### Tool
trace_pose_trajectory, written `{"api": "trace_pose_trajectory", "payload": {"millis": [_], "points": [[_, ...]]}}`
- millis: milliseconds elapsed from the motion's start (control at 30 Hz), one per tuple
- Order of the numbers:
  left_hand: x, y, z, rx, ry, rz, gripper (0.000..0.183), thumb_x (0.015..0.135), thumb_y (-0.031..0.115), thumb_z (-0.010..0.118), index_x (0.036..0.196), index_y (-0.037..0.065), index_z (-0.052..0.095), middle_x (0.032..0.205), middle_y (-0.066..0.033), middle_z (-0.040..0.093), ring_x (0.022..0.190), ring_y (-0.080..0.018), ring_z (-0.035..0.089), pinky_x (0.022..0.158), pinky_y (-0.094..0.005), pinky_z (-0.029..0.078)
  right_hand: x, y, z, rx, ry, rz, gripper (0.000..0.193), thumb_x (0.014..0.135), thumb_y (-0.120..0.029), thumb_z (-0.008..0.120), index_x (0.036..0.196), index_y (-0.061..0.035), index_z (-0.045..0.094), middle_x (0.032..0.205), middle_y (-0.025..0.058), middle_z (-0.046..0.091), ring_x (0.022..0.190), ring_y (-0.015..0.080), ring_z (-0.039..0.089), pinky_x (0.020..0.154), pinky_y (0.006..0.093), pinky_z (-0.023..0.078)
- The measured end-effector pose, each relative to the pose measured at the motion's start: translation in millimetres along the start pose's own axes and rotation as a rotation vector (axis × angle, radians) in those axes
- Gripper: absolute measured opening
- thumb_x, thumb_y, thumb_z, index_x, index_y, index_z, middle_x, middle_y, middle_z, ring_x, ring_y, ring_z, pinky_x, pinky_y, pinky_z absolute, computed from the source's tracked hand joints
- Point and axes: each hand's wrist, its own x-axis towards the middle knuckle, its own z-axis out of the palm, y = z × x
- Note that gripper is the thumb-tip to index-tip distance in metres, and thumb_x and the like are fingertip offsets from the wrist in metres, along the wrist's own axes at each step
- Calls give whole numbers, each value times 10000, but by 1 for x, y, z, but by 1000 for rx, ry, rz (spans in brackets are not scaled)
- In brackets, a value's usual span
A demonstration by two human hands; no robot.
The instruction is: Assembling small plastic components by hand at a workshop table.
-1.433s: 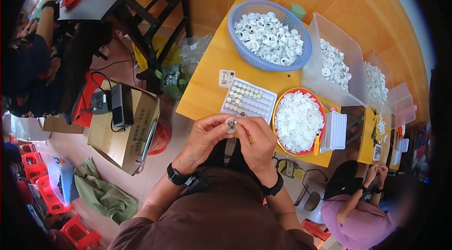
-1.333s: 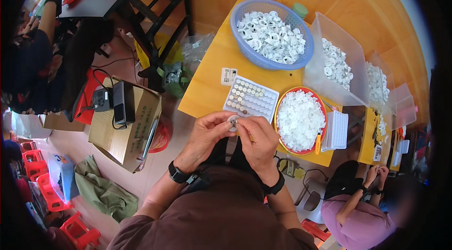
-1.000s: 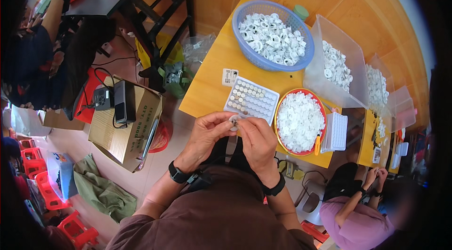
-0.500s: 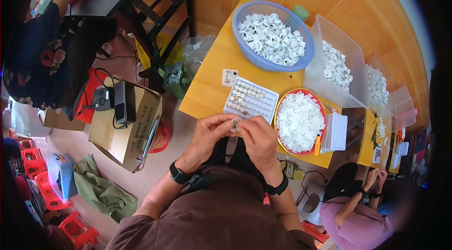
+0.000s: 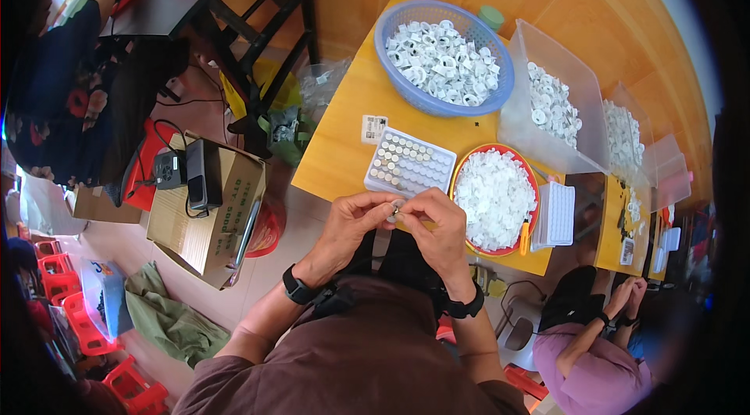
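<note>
Over my lap, just off the table's near edge, both hands work on a small round whitish part. My left hand pinches it between thumb and fingers. From the other side, my right hand has its fingertips closed on the same part, mostly covering it. Just beyond them lies a white plastic tray with rows of round cells; button-like discs fill several rows on its left. To its right, a red and yellow basin is heaped with small white plastic pieces.
On the yellow table stand a blue basket of white parts and a clear bin. An orange-handled tool leans by the basin. Left is a cardboard box. Co-workers sit at right and upper left.
The view has shifted slightly, so the table things sit a little farther left. My right fingers have shifted on the small part, which both hands still pinch.
</note>
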Motion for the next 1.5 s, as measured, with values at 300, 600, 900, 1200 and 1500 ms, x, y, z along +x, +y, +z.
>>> {"api": "trace_pose_trajectory", "payload": {"millis": [300, 600, 900, 1200, 1500], "points": [[-1, 3, 2, -10, 2, -27, 202, 870, 93, 565, 1047, 5, 609, 978, -65, 625, 857, -113, 590, 756, -247, 504, -5, 0, 4, -108, 79, -59, 61, 753, 36, 629, 809, 19, 612, 796, 65, 541, 723, 146, 582, 629, 236, 501], [-1, 5, 6, 21, -42, 6, 201, 871, 96, 564, 1037, -6, 609, 973, -72, 626, 864, -119, 593, 762, -255, 511, -8, 7, 9, 540, 122, 285, 142, 765, 64, 624, 874, 15, 548, 792, 27, 546, 723, 96, 565, 689, 217, 477], [1, 5, 11, -187, -35, -21, 217, 883, 121, 545, 1058, -2, 584, 1004, -91, 609, 866, -149, 604, 755, -272, 515, -4, -7, 2, 660, 92, 269, 182, 779, 66, 612, 924, 11, 516, 829, 30, 555, 740, 65, 548, 650, 201, 485], [3, 3, 7, -54, -37, -6, 198, 881, 111, 544, 1031, -10, 589, 990, -108, 622, 876, -154, 606, 746, -283, 523, -10, 1, 21, 599, 258, 296, 163, 796, 5, 622, 929, 9, 528, 769, -4, 511, 689, 42, 502, 594, 170, 435], [5, 3, 17, -122, -45, -30, 219, 882, 128, 543, 1051, -6, 575, 977, -94, 614, 864, -155, 607, 724, -282, 546, -33, 42, -43, -19, 558, 235, 88, 830, -37, 561, 906, -5, 593, 744, 40, 552, 624, 76, 497, 545, 204, 396]]}}
